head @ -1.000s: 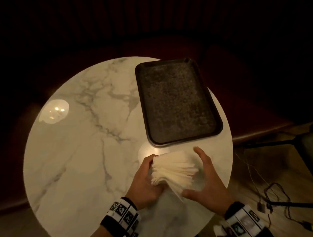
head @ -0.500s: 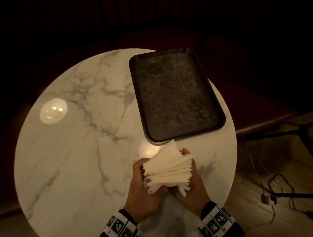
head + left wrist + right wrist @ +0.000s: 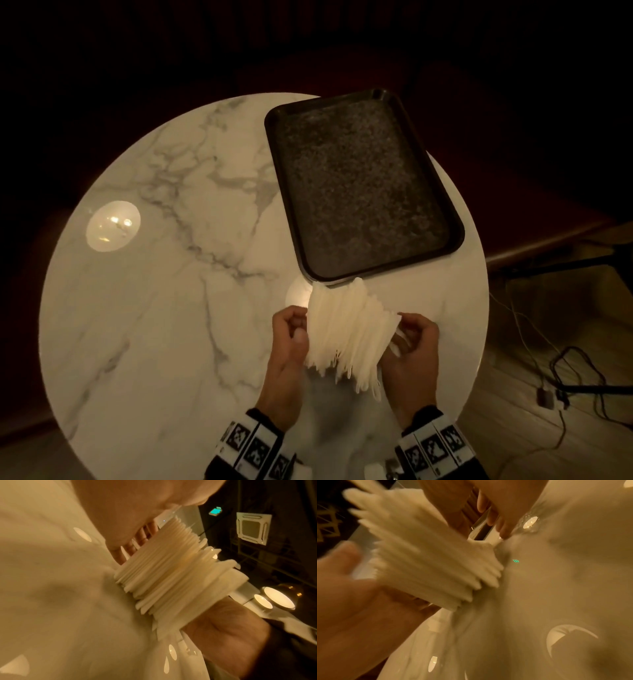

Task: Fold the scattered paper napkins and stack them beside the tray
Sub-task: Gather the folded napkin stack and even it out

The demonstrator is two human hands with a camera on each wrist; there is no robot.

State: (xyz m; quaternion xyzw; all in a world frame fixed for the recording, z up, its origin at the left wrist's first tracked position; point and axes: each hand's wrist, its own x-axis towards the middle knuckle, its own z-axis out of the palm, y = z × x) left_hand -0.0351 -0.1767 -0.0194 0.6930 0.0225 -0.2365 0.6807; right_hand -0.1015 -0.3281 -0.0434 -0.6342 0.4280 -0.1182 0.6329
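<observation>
A thick stack of folded white paper napkins (image 3: 346,329) stands on edge on the round marble table (image 3: 171,308), just in front of the near short rim of the dark tray (image 3: 363,192). The sheets are fanned and uneven. My left hand (image 3: 291,342) grips the stack's left face with curled fingers and the thumb on the near side. My right hand (image 3: 411,346) grips the right face the same way. The left wrist view shows the stack (image 3: 175,574) squeezed between both hands; in the right wrist view the napkins (image 3: 426,555) look blurred.
The tray is empty and fills the table's far right part. A round lamp reflection (image 3: 113,226) shines on the left of the marble. Cables and a stand leg (image 3: 582,387) lie on the wooden floor to the right. The surroundings beyond the table are dark.
The stack has gone from lying fanned in my hands to standing on edge on the table. My right hand closed in from an open spread to press the stack's right side.
</observation>
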